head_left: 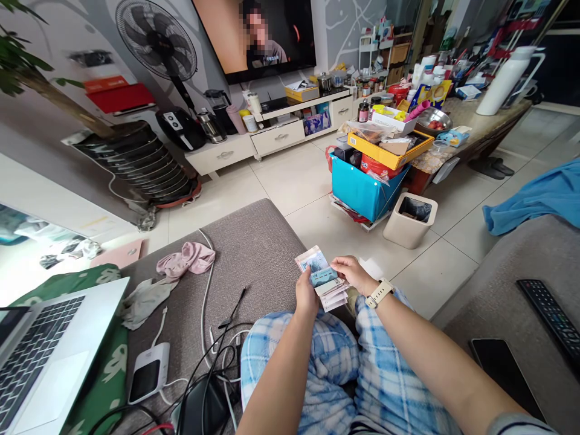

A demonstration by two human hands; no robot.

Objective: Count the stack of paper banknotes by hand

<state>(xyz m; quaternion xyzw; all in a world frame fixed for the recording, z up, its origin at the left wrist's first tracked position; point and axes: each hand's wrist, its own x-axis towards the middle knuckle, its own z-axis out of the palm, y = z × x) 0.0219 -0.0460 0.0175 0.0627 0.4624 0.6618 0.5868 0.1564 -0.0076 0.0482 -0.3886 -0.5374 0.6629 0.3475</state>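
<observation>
Above my lap, my left hand (307,293) is closed on the lower left side of a bunch of banknotes (324,275), its thumb lying over them. The notes are pale, with blue and pinkish print, and several edges fan out at the bottom. My right hand (354,273), with a beige watch strap on the wrist, pinches the right edge of the bunch. Some of its fingers are hidden behind the paper. Blue and white plaid trousers (290,344) cover my legs below the notes.
To my left on the grey sofa (254,254) lie a laptop (49,356), a power bank (149,371), tangled cables and a pink cloth (188,258). A phone (505,374) and remote (550,317) are at right. Ahead stand a bin (410,223) and blue box (362,190).
</observation>
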